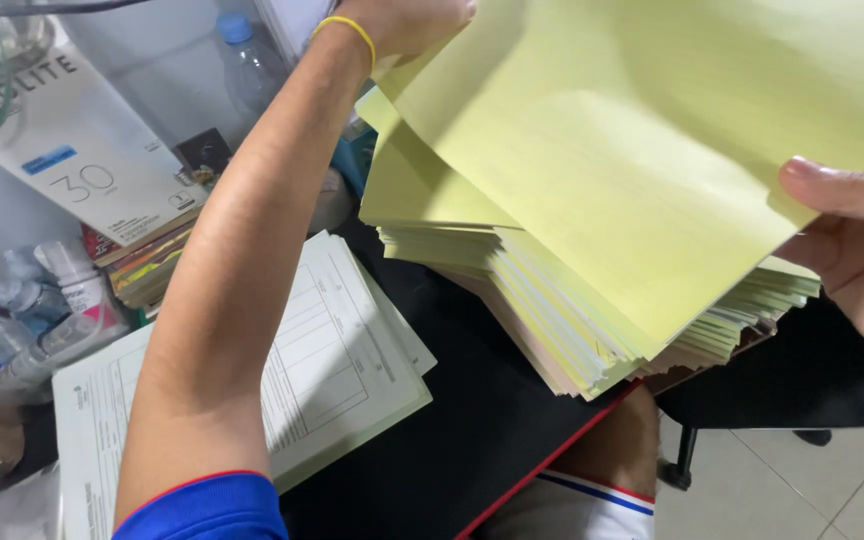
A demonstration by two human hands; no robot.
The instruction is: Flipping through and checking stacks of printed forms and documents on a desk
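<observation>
Pale yellow-green paper sheet [642, 150], large and thin, held up over a thick fanned stack of yellow, white and pink paper sheets [592, 320]. The stack rests on the black surface [472, 420], partly overhanging toward the person's lap.

Left hand [417, 20] pinches the sheet at its far top corner; yellow elastic band around that wrist. Right hand [857, 245] grips the near right edge, thumb on top, fingers underneath. Hands well apart, each closed on the same sheet.

Judgement on handling: a single sheet is very light, limp, bows under its own weight, creases easily. Best taken at opposite edges or corners, as now. The stack looks heavy as a whole and loose; the fanned edges would likely slide if tilted.

Around: a white printed form pad with table lines [342, 360] lies on the surface under the left forearm. Farther left, a white cardboard box [82, 150] sits on some books, small plastic bottles [42, 300] crowd beside it, and a clear water bottle with blue cap [247, 60] stands behind. The left forearm crosses over the form pad; the box and bottles sit close to that elbow's path.
</observation>
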